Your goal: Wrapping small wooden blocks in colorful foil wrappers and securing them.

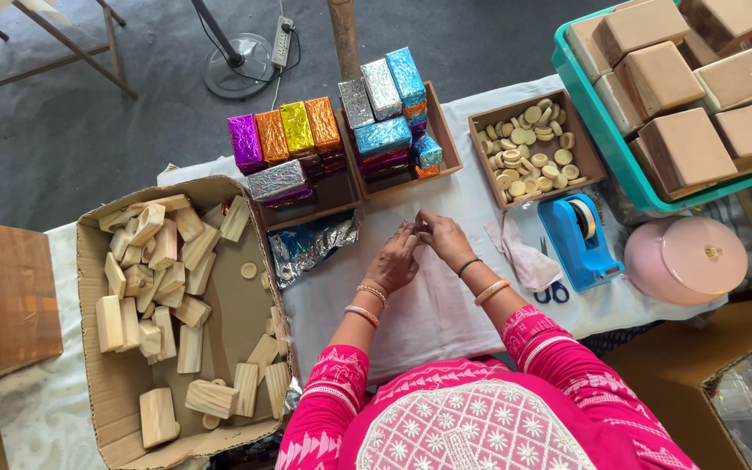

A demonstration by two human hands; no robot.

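Observation:
My left hand [393, 258] and my right hand [446, 239] meet over a white cloth [428, 305] in the middle of the table. Their fingertips pinch a small thin item [418, 223] between them; it is too small to tell what it is. Crumpled silver and blue foil [311, 246] lies just left of my hands. Behind them stand wooden trays [450, 144] stacked with blocks wrapped in shiny foil [382, 135] of several colours.
A cardboard box [97, 383] of bare wooden blocks [154, 287] sits at left. At right are a tray of small round discs [528, 152], a blue tape dispenser [578, 239], scissors [553, 292], a pink round tin [685, 258] and a teal crate [611, 139] of tan blocks.

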